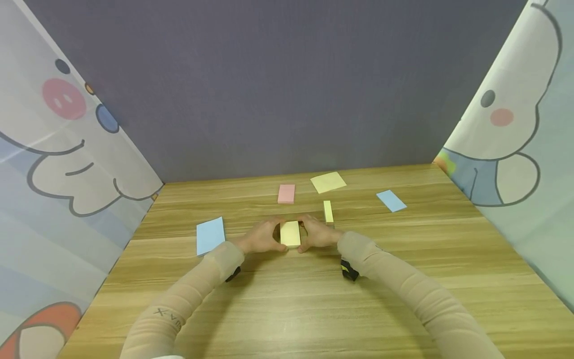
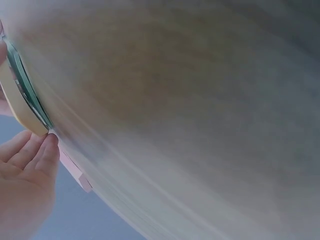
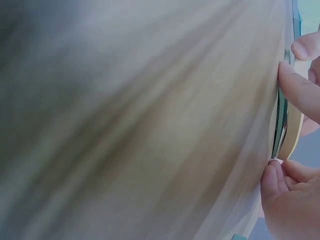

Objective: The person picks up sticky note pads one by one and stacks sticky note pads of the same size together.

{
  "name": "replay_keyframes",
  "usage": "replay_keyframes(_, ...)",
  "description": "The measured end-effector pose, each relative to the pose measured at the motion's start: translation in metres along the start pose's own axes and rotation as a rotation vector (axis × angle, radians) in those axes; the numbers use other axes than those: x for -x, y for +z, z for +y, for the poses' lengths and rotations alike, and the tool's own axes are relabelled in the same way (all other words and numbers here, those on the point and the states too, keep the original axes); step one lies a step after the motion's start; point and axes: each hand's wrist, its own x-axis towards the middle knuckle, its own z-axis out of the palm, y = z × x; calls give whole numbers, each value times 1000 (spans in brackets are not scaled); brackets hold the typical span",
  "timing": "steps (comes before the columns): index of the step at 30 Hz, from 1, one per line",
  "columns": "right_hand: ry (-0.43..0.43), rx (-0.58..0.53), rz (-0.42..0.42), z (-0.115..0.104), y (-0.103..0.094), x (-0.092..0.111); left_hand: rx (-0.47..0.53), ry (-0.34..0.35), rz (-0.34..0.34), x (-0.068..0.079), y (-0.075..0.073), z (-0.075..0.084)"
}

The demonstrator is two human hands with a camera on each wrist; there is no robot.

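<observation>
A small pad stack (image 1: 290, 233), yellow on top, lies on the wooden table between the two hands. In the left wrist view, the yellow layer (image 2: 21, 106) sits over a green layer (image 2: 31, 90) with a dark line between them. My left hand (image 1: 262, 236) grips the stack's left side, thumb at the near corner and fingers at the far one. From the right, my right hand (image 1: 319, 233) holds it the same way. Fingertips (image 3: 272, 175) press at the stack's edge in the right wrist view. The palms stay away from its sides.
A light blue pad (image 1: 210, 236) lies left of the left hand. Behind the hands are a pink pad (image 1: 286, 194) and a yellow sheet (image 1: 328, 182). A narrow yellow block (image 1: 328, 211) stands just beyond the right hand. Farther right lies a blue sheet (image 1: 391, 200). A dark partition (image 1: 287, 99) borders the back.
</observation>
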Motion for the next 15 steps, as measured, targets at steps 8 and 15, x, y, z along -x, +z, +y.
replay_keyframes(8,2,-9,-5,1,0,-1,-14,9,-9,0,1,-1)
replay_keyframes(15,-4,6,-11,2,0,-2,-11,7,-6,-1,1,1)
